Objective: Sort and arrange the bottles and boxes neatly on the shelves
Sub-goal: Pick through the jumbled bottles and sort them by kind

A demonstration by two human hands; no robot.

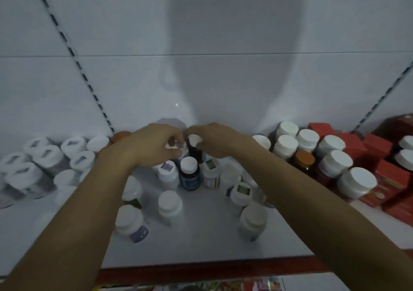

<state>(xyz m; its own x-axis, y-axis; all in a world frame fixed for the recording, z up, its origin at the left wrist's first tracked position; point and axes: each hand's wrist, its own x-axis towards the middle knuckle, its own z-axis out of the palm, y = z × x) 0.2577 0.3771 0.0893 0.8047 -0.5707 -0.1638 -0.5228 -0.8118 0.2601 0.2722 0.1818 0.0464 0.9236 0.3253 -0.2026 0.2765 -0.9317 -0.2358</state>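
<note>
Bottles (170, 203) stood scattered on the shelf (201, 241) on the near side of my 2 hands. The one that mattered, a dark bottle (197, 154), stood upright in the gap between them, close to the back panel (223, 85), its long axis vertical. My right hand (214, 141) was nearer to it, thumb and fingertips pinched on its white cap. My left hand (154, 145) had its fingers curled just beside that cap, on something small and pale. The blur was such that I could not tell whether it held anything.

Just nearer than the hands stood a blue-labelled bottle (189, 175), with white bottles packed touching on either side of it. I judged these would block any pull straight toward me, so lifting the dark bottle clear looked safer. Out beyond the right hand stood a tidy block of white-capped bottles (312, 152) and red boxes (380, 156). Beyond the left hand sat another white cluster (44, 156).
</note>
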